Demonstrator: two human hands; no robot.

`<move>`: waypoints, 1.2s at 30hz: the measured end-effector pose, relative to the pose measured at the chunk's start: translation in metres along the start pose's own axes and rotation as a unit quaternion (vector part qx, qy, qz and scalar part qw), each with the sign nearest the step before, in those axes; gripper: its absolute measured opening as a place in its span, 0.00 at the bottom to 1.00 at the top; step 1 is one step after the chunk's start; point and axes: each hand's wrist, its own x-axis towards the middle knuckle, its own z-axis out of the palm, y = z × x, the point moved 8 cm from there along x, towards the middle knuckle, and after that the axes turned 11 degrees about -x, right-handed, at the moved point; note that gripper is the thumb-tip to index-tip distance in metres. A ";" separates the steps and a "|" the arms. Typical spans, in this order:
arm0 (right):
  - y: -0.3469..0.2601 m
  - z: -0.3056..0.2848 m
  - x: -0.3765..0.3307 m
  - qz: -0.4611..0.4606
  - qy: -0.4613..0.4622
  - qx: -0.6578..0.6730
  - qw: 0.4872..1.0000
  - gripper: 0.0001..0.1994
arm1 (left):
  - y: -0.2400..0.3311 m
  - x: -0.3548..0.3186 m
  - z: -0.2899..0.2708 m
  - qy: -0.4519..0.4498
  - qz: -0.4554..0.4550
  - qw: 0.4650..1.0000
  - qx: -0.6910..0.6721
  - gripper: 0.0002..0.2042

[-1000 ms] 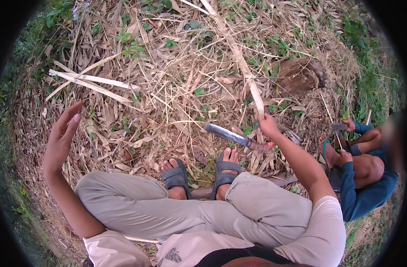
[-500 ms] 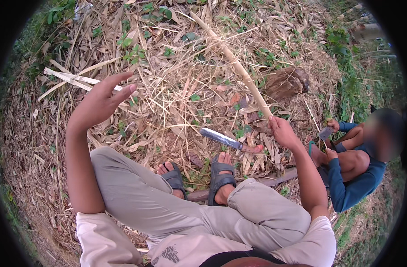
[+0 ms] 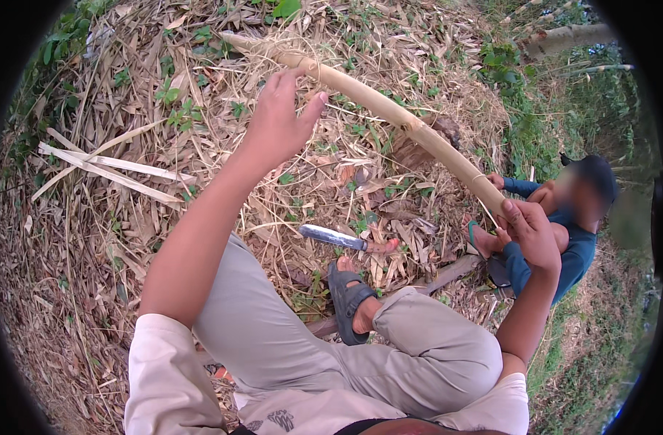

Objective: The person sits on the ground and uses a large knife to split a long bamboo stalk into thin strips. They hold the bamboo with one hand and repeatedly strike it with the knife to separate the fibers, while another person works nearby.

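Split pale bamboo strips [image 3: 106, 167] lie at the far left on ground matted with dry leaves and straw [image 3: 77, 290]. The left hand [image 3: 277, 119] is spread open, fingers touching a long tan bamboo pole [image 3: 389, 112], smooth and jointed. A steel-bladed knife [image 3: 335, 237] rests on the litter. The right hand [image 3: 529, 230] is clenched around the pole's near end.

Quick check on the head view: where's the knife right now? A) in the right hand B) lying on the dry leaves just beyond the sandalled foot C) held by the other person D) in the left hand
B: the knife lies loose on the leaf litter past the sandalled foot, while the right hand grips the bamboo stalk and the left hand is open just short of it.
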 end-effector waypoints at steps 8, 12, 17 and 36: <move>-0.004 0.022 0.003 -0.024 0.002 0.050 0.998 0.21 | -0.002 0.021 -0.051 0.225 0.042 0.970 0.078 0.35; -0.066 0.009 -0.019 -0.075 0.069 -0.260 0.960 0.19 | 0.051 0.005 -0.017 0.065 0.292 0.939 0.170 0.32; -0.095 0.002 -0.043 -0.203 0.136 -0.405 0.881 0.15 | 0.037 -0.039 0.037 -0.213 0.249 0.933 0.146 0.36; 0.141 -0.052 -0.069 -0.148 -0.043 0.052 0.987 0.32 | -0.153 -0.039 -0.199 -0.019 -0.145 0.834 0.532 0.28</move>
